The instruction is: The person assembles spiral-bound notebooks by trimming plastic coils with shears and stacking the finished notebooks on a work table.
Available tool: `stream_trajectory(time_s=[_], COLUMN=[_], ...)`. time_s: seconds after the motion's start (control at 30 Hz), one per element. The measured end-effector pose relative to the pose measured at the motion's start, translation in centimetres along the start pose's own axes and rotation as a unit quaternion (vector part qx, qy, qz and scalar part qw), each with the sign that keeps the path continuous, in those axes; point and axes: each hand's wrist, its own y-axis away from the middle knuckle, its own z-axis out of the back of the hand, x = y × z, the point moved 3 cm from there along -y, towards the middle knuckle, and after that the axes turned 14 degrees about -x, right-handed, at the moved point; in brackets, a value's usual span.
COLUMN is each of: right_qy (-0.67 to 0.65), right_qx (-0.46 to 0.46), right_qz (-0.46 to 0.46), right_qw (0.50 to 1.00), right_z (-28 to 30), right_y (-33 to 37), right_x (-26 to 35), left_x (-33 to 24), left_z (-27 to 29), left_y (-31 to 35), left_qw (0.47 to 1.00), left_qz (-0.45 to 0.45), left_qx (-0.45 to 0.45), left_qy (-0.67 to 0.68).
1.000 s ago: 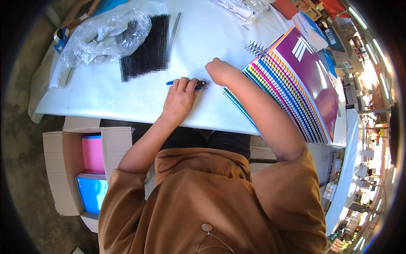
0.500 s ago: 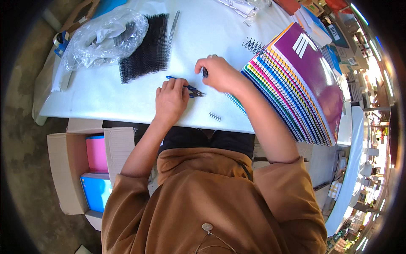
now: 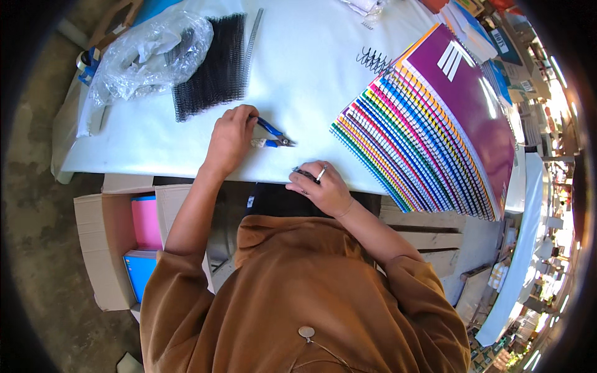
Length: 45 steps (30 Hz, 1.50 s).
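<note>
My left hand [image 3: 231, 140] rests near the front of the table, its fingers curled over one handle of the blue-handled cutting pliers [image 3: 271, 127]. The pliers' dark jaws lie on the tabletop and point right. At the table's front edge, my right hand [image 3: 323, 189] is closed around short pieces of black spiral wire [image 3: 305, 176], which show partly between the fingers; a ring is on one finger. To the right stands a fanned stack of spiral-bound notebooks [image 3: 404, 133], a purple one [image 3: 463, 87] on top. Loose black coil ends [image 3: 373, 61] stick out at its far left corner.
A bundle of black binding spirals [image 3: 211, 68] lies at the back left, beside a crumpled clear plastic bag [image 3: 146, 59]. One single spiral [image 3: 254, 37] lies right of it. An open cardboard box [image 3: 106, 248] with pink and blue notebooks stands on the floor at left.
My right hand has come back from beside the notebooks to the table's front edge. The short coil that lay there no longer shows. My left hand shifted slightly left, and the pliers turned.
</note>
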Motion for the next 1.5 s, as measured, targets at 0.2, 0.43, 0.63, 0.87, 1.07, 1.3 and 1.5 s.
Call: stream_trajectory(time_s=[0.2,0.43,0.63,0.87,1.07,1.3,1.5], right_qy=[-0.059,-0.070,-0.243,-0.310,-0.383,-0.139,0.097], right_qx=[-0.034,-0.060,-0.253,-0.007,-0.075,0.178,0.535], right_qz=[-0.088,-0.170,-0.202,-0.331,-0.180,0.076,-0.112], right_qw=[0.994,0.981,0.915,0.891,0.903,0.971,0.832], right_z=[-0.3,-0.6,-4.2,-19.1,-15.5,5.7,7.2], right_y=[-3.2,-6.7,-21.0,-31.0,-31.4,-35.1,-33.3], right_x=[-1.8,-4.7,-0.3,-2.2,-2.3,4.7,-1.1], left_x=[-0.6,0.1,1.5,1.9,-1.1,-1.6,-2.2], left_z=[1.0,4.9,15.4,18.5,8.8,0.4,-0.2], left_y=[-0.3,-2.5,-11.3,-10.4,-1.0,2.3,0.6], left_qw=[0.999,0.992,0.950,0.885,0.993,0.983,0.980], left_qz=[-0.021,0.069,0.050,0.048,-0.017,-0.100,-0.133], left_qx=[0.025,-0.069,-0.273,-0.458,-0.119,0.041,0.072], left_qy=[-0.012,0.083,0.144,0.069,0.017,-0.145,-0.129])
